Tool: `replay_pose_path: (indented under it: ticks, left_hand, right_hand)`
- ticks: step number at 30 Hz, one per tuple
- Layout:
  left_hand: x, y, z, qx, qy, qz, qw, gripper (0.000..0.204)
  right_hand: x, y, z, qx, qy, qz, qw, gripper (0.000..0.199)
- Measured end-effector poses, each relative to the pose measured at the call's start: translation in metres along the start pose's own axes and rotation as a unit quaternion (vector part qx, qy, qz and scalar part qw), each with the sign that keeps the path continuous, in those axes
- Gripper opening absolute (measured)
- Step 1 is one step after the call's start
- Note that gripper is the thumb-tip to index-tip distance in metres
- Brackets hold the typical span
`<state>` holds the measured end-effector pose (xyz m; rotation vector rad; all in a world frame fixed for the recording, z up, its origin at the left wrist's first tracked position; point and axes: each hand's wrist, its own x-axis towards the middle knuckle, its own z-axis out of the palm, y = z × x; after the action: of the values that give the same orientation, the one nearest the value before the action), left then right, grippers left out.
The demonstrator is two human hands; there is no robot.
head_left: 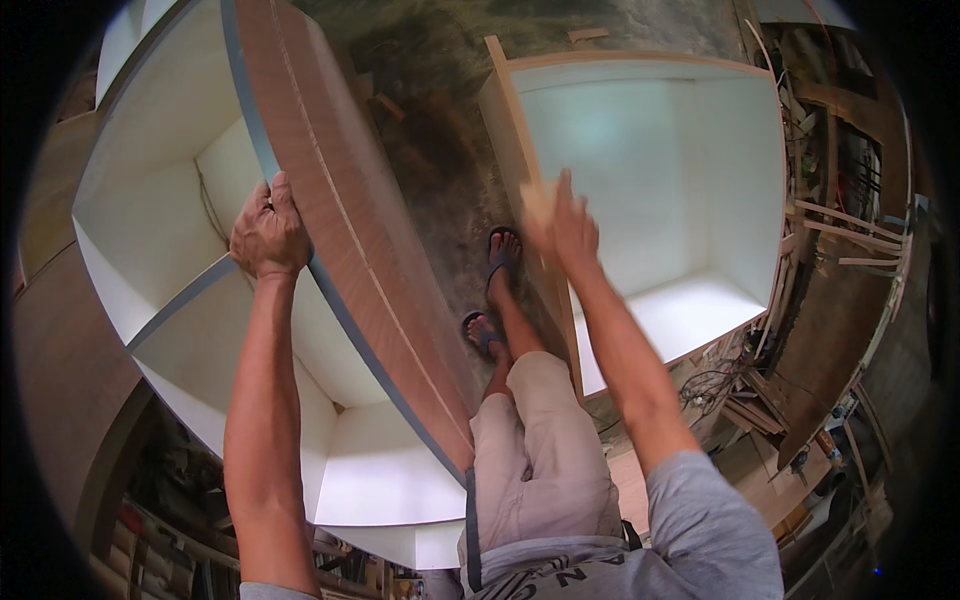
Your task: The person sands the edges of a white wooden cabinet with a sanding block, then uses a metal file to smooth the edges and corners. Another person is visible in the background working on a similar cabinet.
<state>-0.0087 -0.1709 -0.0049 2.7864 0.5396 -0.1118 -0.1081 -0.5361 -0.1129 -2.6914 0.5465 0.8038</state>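
On the left stands a cabinet (345, 200) with white insides, a reddish-brown wooden side and a blue-grey front edge. My left hand (270, 230) is closed over that edge, fingers curled round it. My right hand (572, 225) is raised in front of the second cabinet (620, 140), a white-lined box with bare wood edges. In it is a pale tan, flat block-like piece (540, 212), smeared by motion, so its exact kind does not show. The right index finger points forward along the piece. Whether the piece touches the second cabinet's edge, I cannot tell.
Between the cabinets lies a dark, stained floor (430, 130), where my sandalled feet (495, 260) stand. Wood strips and boards (850, 230) are piled at the far right, with tangled cable (705, 385) nearer. A small wood offcut (588, 34) lies beyond the second cabinet.
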Motion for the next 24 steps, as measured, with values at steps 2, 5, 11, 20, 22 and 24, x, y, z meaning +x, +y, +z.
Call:
replay_pose_path:
  ticks: [2,5,11,20,22,24]
  left_hand:
    - [0.002,0.003,0.004,0.016,-0.025,0.003,1.000,0.057]
    - [0.002,0.002,0.001,0.031,-0.050,-0.032,0.998,0.059]
    - [0.003,0.002,0.001,0.059,-0.029,-0.033,0.997,0.062]
    - [0.026,-0.029,0.010,0.031,0.007,0.002,0.999,0.065]
    - [0.027,-0.030,0.013,0.060,0.027,-0.001,0.998,0.067]
    - [0.034,-0.033,0.014,0.047,0.025,0.013,0.998,0.069]
  right_hand:
    - [0.073,-0.030,-0.025,-0.009,0.059,-0.040,0.997,0.110]
    - [0.097,-0.052,-0.053,-0.016,0.010,-0.054,0.998,0.112]
    - [-0.013,0.031,-0.006,-0.034,-0.040,-0.050,0.997,0.107]
    - [-0.242,0.180,0.085,-0.014,-0.147,0.054,0.988,0.110]
    - [-0.273,0.203,0.104,-0.013,-0.170,0.078,0.982,0.111]
    - [-0.298,0.220,0.119,-0.014,-0.166,0.079,0.983,0.111]
